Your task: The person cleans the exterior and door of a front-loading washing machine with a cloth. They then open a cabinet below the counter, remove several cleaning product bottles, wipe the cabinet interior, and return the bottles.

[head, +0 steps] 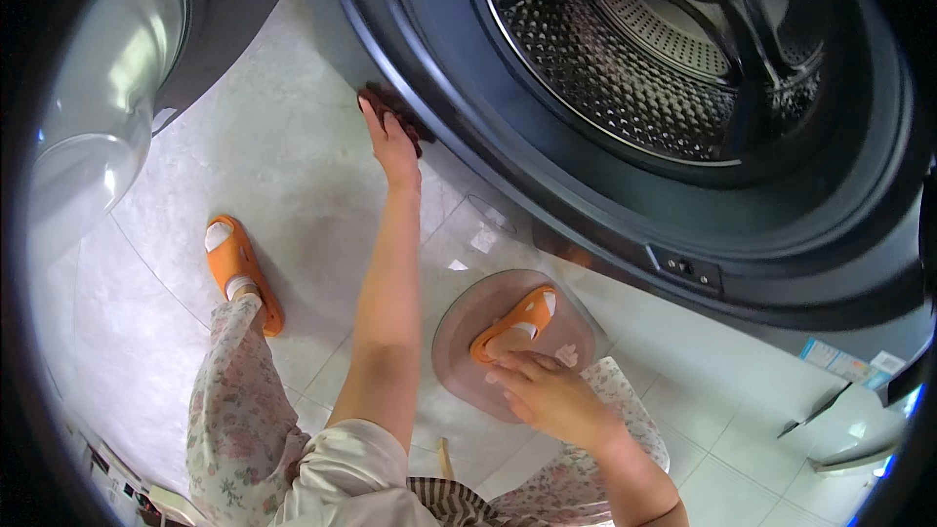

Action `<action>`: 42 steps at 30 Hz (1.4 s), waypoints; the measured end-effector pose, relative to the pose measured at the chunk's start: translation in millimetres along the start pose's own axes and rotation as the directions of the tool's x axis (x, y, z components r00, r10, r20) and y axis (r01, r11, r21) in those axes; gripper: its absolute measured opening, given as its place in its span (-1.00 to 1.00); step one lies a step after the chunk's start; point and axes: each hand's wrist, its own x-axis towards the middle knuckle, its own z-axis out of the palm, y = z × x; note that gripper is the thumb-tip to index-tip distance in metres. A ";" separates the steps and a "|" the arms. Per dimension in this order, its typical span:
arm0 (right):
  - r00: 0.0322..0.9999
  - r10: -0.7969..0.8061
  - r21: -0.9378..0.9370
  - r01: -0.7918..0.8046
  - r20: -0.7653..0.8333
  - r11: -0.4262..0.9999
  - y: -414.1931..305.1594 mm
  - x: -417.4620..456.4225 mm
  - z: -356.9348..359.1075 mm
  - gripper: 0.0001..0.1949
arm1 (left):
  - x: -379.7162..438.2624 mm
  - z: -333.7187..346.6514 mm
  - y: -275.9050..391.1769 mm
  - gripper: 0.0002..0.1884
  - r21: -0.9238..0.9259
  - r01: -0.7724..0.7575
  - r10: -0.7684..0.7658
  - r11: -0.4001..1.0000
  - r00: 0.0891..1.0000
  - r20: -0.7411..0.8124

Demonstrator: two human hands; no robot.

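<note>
My left hand (392,146) presses a dark red cloth (399,113) against the lower left front of a dark front-loading washing machine (439,139), just under the rim around its opening. Part of the cloth is hidden by the hand and the machine's edge. The round door (219,22) stands swung out to the left, and the perforated metal drum (615,73) shows inside. My right hand (545,395) holds nothing; its fingers are apart above my right leg, near the foot in an orange slipper (516,322).
A pinkish-brown mat (468,351) lies under my right foot. The other orange slipper (238,271) is on the grey tiled floor (315,234) at left. A door latch plate (684,267) sits on the machine's rim. Small appliances or boxes stand at the lower left edge.
</note>
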 end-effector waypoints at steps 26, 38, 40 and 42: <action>0.990 -0.032 0.101 0.046 -0.138 0.994 -17.0 -52.0 -43.4 -0.58 | -296.1 62.9 -19.0 -0.36 -0.003 0.272 -0.262 0.962 0.929 0.259; 0.994 -0.045 0.098 0.054 -0.099 0.994 -24.4 -37.7 -40.1 -0.62 | -165.3 21.7 -106.1 -0.43 -0.380 0.317 -0.322 0.869 0.945 0.053; 0.993 0.008 0.098 0.004 -0.121 0.995 -19.1 -43.5 -40.3 -0.62 | -143.9 11.4 -116.5 -0.45 -0.339 0.519 -0.516 0.784 0.850 0.108; 0.995 0.010 0.070 -0.003 -0.103 0.998 -19.7 -43.7 -40.7 -0.62 | -129.8 -12.0 -134.2 -0.49 -0.340 0.633 -0.612 0.695 0.770 0.182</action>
